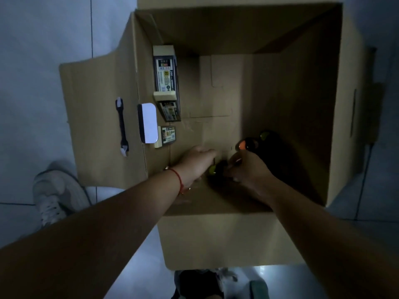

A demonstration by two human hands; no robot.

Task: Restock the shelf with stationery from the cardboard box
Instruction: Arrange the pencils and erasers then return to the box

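I am looking straight down into the open cardboard box [269,87], both my arms reaching in from six o'clock. My left hand [195,164] sits low on the box floor, a red string bracelet [178,180] round the wrist; its fingers curl down toward a small dark item with a yellow-green end [213,169], but it is too dim in there to tell whether I actually grip it or only touch it. My right hand [248,167] is just beside it at three o'clock, fingers curled in on the same dark item — it looks like a pinch, though the shadow hides the fingertips.

Past my right hand, toward one o'clock, lies a heap of dark items [265,143] in the box's shaded right part; one shows an orange end [242,145], another a green end [263,134]. What they are exactly I cannot make out.

Along the box's left wall, at about ten to eleven o'clock from my hands, three printed stationery packs [165,71] stand in a row, one behind another.

On the folded-out left flap [97,117] at nine o'clock lie a dark strap-like piece [122,126] and a white rounded card [148,123] — apart from each other. The box stands on a pale tiled floor [43,39], and my light shoe [54,195] shows at eight o'clock.
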